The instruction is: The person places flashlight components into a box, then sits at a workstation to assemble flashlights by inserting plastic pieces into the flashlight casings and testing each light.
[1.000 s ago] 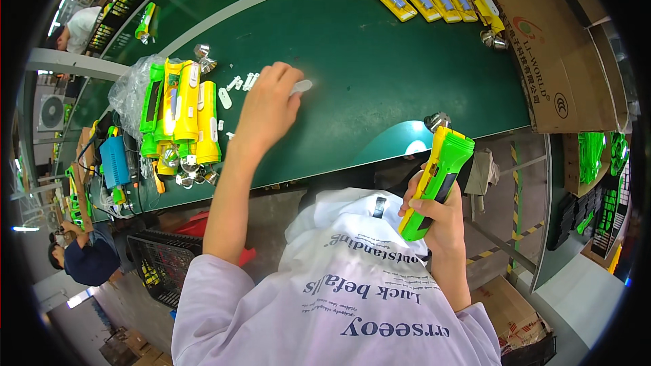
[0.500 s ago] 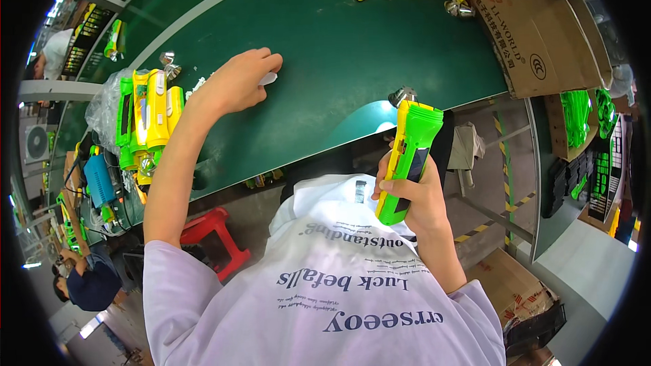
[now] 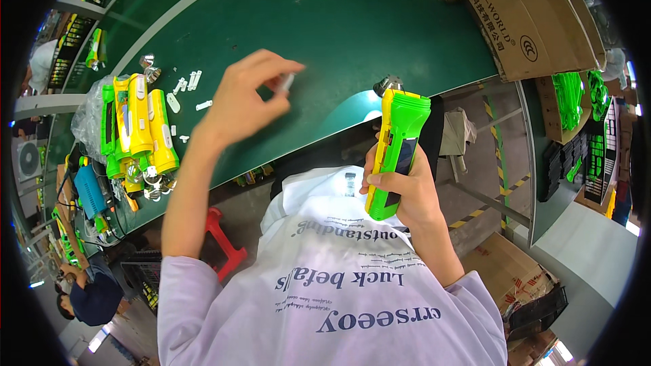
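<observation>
My right hand (image 3: 400,193) grips the green-yellow flashlight (image 3: 395,152) upright near my chest. Left hand (image 3: 244,98) pinches a small white part (image 3: 287,82) above the green table (image 3: 325,27), fingers closed on it.

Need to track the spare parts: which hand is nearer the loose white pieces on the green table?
Left. The left hand hovers just right of the loose white pieces, pinching one itself. The right hand is off the green table, gripping the yellow-green flashlight.

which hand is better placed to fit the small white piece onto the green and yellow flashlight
Left, probably. The left hand pinches the small white piece above the green table, while the right hand is wrapped around the flashlight.
</observation>
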The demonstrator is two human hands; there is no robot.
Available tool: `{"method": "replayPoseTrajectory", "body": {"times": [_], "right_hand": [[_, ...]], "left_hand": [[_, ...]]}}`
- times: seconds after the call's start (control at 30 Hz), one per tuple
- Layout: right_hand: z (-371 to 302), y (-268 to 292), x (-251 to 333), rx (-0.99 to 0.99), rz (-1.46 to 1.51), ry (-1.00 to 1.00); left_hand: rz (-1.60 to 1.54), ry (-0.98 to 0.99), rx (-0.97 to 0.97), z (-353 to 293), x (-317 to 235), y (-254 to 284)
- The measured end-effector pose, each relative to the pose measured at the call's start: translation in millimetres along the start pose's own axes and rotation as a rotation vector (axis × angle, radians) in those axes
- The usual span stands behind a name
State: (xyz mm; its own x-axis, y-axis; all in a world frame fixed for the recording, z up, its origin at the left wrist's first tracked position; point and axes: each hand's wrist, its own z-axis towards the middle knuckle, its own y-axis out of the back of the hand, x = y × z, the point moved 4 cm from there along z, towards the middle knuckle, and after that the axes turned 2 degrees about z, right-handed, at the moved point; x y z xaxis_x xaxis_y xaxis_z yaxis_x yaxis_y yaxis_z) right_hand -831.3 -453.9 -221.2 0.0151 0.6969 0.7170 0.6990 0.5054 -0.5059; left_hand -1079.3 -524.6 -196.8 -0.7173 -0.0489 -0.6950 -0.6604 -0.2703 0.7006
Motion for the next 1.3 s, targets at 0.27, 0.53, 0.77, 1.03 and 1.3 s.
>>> {"method": "replayPoseTrajectory", "body": {"times": [0.27, 0.53, 0.77, 1.03, 1.3], "right_hand": [[0.2, -6.1, 3.2, -0.024, -0.032, 0.042], [0.8, -1.2, 1.3, -0.041, -0.101, 0.092], [0.6, -2.9, 4.8, -0.089, -0.22, 0.177], [3.4, 8.0, -4.6, -0.126, -0.25, 0.222], [3.1, 7.6, -3.4, -0.102, -0.259, 0.231]], "left_hand": [[-0.957, 0.143, -0.057, -31.1, -78.7, -70.6], [-0.912, 0.221, -0.129, -32.1, -83.0, -80.8], [-0.808, 0.239, -0.105, -30.9, -86.4, -83.9], [-0.595, 0.315, -0.21, -29.7, -101.8, -83.2], [-0.46, 0.288, -0.145, -30.9, -94.2, -88.1]]}}
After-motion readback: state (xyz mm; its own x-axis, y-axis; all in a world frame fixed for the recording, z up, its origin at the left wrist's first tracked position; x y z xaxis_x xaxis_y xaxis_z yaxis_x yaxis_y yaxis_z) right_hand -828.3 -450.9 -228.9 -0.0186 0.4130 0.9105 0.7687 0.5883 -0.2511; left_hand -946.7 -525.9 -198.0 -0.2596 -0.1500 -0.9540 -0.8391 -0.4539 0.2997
